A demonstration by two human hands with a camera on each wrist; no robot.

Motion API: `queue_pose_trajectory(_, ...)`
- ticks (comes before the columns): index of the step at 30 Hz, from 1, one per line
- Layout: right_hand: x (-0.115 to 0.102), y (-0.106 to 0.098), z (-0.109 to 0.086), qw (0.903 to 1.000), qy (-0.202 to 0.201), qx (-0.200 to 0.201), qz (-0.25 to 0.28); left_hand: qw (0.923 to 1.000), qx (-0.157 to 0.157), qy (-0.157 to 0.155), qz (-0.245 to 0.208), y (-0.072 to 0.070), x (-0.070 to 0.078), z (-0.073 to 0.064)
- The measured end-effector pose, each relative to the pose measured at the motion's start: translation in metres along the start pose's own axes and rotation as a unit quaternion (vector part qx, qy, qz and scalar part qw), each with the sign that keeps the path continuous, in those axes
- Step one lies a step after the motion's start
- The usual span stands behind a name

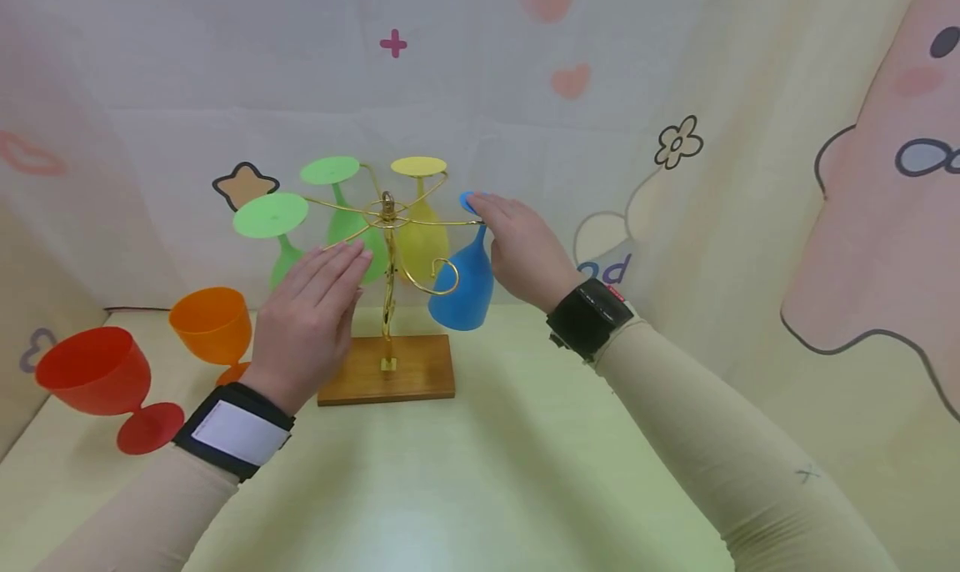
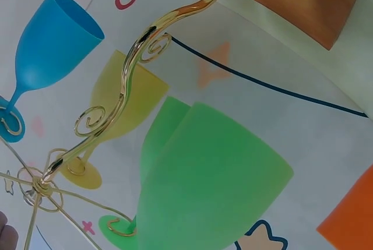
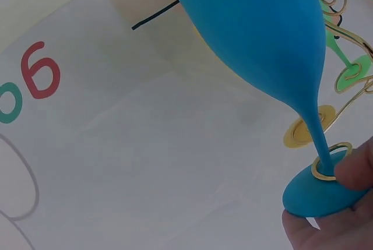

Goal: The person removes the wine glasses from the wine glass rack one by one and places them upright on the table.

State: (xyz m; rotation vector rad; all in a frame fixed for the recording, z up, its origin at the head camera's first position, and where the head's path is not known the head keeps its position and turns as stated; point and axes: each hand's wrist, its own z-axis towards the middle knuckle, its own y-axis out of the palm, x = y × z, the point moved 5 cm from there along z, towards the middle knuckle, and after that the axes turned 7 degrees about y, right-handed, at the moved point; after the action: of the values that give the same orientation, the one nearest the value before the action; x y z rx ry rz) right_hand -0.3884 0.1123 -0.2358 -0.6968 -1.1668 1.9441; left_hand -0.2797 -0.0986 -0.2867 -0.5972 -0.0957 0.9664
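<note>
Head view: the blue goblet [image 1: 463,288] was hung upside down, tilted, on the gold rack [image 1: 390,272] near the far edge of the desk [image 1: 540,472]; its foot [image 3: 315,196] was pinched by the right hand [image 1: 528,247], its stem [image 3: 316,138] ringed by a wire loop [image 3: 315,168]. The left hand [image 1: 309,322] was held with fingers straight and together before the rack; contact could not be told. Should the foot be released while the stem was poorly seated, the goblet might be dropped onto the desk. By a sideways tug, the slim-posted rack might be tipped.
</note>
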Motion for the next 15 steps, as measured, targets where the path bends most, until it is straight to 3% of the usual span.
queue_pose_trajectory(15,-0.013,-0.015,-0.010,0.9992,-0.023,-0.033,0.002,0.9999,0.009,-0.001,-0.007,-0.001,0.001,0.000)
